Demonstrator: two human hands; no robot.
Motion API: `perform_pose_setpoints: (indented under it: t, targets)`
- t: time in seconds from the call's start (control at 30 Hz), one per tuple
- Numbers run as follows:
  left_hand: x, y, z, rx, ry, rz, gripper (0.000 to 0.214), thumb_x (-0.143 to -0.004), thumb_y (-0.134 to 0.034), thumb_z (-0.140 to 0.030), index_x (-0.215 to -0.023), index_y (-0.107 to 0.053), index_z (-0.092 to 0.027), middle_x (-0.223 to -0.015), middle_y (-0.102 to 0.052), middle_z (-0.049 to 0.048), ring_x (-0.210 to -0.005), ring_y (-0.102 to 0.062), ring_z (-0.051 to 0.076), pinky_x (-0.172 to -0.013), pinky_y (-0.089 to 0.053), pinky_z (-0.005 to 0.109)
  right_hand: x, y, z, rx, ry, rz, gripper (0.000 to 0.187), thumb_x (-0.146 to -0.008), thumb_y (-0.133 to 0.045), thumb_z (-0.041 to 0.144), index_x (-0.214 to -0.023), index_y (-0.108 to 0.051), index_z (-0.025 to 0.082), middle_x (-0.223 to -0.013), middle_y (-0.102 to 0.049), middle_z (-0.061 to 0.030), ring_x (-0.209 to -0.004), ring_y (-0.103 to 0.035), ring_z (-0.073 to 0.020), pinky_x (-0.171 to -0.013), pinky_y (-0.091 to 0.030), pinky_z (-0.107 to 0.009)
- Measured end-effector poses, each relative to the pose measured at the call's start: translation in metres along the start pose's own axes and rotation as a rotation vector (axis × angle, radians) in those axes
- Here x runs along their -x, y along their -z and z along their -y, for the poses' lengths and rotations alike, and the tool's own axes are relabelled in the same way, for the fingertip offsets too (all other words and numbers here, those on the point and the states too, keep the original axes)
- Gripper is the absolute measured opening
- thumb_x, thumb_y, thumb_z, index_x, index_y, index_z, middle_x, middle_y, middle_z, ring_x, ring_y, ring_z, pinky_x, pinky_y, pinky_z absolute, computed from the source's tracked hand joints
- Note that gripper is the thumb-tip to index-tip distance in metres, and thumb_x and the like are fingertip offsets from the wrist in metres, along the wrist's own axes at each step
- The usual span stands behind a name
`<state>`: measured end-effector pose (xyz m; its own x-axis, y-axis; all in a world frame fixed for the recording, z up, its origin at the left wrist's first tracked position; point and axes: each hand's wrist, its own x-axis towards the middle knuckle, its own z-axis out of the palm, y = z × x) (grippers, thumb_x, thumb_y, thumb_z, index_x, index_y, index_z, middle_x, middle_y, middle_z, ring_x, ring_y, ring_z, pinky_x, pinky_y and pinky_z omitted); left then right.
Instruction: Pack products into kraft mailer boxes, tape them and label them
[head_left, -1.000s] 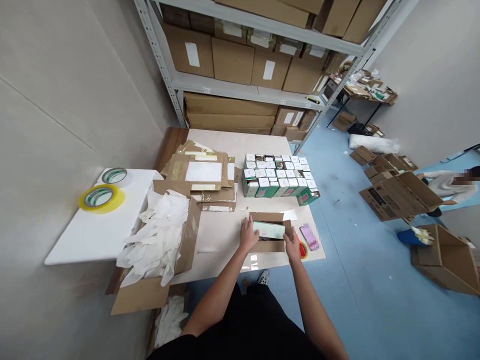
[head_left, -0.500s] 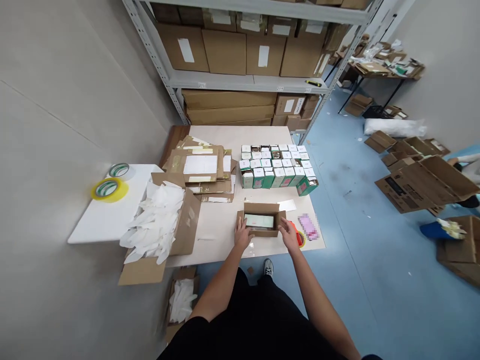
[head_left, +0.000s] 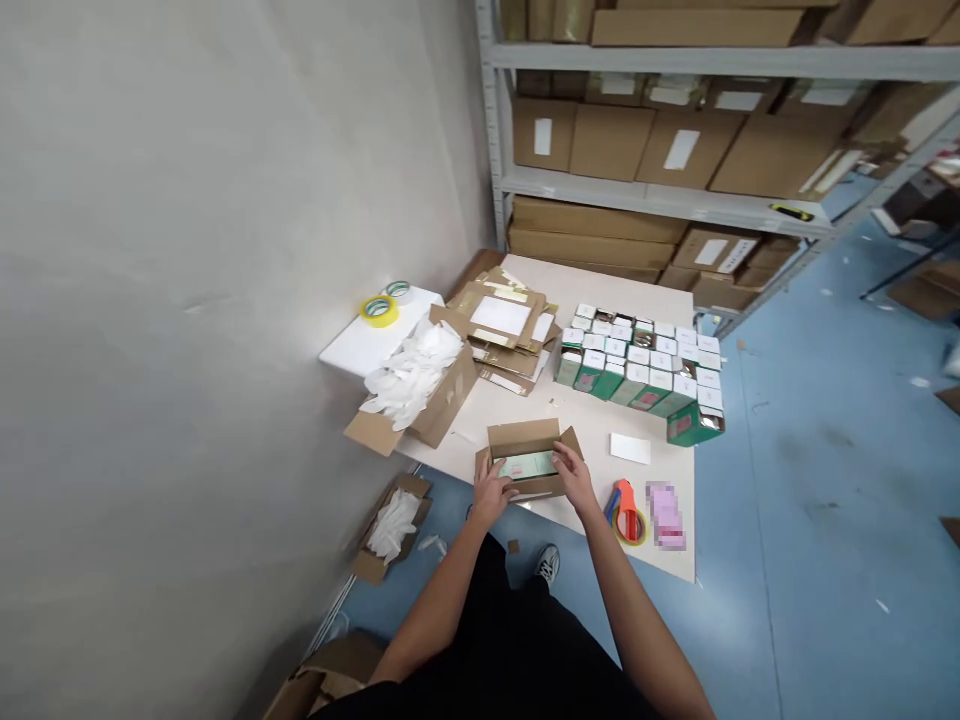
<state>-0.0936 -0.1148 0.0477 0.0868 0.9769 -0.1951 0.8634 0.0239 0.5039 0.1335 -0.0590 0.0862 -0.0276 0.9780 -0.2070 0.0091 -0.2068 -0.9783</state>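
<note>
Noted pale-green box (head_left: 527,465) inside carton (head_left: 525,436) near six o'clock edge of tabletop (head_left: 596,425); found left hand (head_left: 491,492) touching carton at eight, right hand (head_left: 574,478) at three; cannot tell whether pinching; saw gap before white-topped boxes (head_left: 637,375) at two.

Mint box (head_left: 527,466) inside open carton (head_left: 525,436)

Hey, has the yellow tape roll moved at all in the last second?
No. Judged against the white board, the yellow tape roll shows no shift: it lies at the wall side, just in front of the clear tape roll.
</note>
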Motion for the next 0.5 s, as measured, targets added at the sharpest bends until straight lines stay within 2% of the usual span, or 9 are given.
perform_pose_setpoints:
  t: [0.13, 0.3, 0.4, 0.5]
  targets:
    - [0.039, 0.029, 0.025, -0.003, 0.089, -0.084, 0.016, -0.09, -0.072, -0.036, -0.094, -0.079, -0.022, -0.161, -0.046, 0.0057, -0.159, -0.012, 0.041, -0.126, -0.022, 0.062, -0.014, -0.045, 0.013, 0.023, 0.059, 0.138, 0.056, -0.082, -0.071, 0.057, -0.128, -0.07, 0.025, -0.134, -0.071, -0.012, -0.125, -0.066, -0.0325, -0.106, -0.054, -0.049]
    - [0.066, 0.061, 0.054, 0.034, 0.189, -0.186, 0.013, -0.088, -0.073, -0.035, -0.09, -0.08, -0.024, -0.16, -0.049, 0.0049, -0.16, -0.013, 0.039, -0.128, -0.018, 0.062, -0.034, -0.108, 0.034, 0.088, 0.138, 0.25, 0.057, -0.084, -0.068, 0.05, -0.134, -0.067, 0.024, -0.128, -0.073, -0.0114, -0.12, -0.068, -0.0298, -0.105, -0.054, -0.047]
    - [0.074, 0.075, 0.074, 0.053, 0.208, -0.222, 0.019, -0.091, -0.069, -0.039, -0.088, -0.081, -0.024, -0.161, -0.048, 0.0048, -0.159, -0.015, 0.041, -0.127, -0.02, 0.064, -0.06, -0.151, 0.054, 0.19, 0.225, 0.253, 0.058, -0.085, -0.066, 0.046, -0.139, -0.064, 0.024, -0.135, -0.069, -0.011, -0.114, -0.069, -0.0282, -0.102, -0.055, -0.046]
    - [0.078, 0.085, 0.098, 0.07, 0.211, -0.245, 0.024, -0.093, -0.067, -0.042, -0.088, -0.081, -0.023, -0.161, -0.047, 0.0058, -0.158, -0.016, 0.044, -0.125, -0.022, 0.067, -0.098, -0.197, 0.076, 0.318, 0.308, 0.269, 0.058, -0.085, -0.064, 0.041, -0.141, -0.062, 0.026, -0.148, -0.06, -0.0103, -0.109, -0.07, -0.0268, -0.097, -0.057, -0.045]
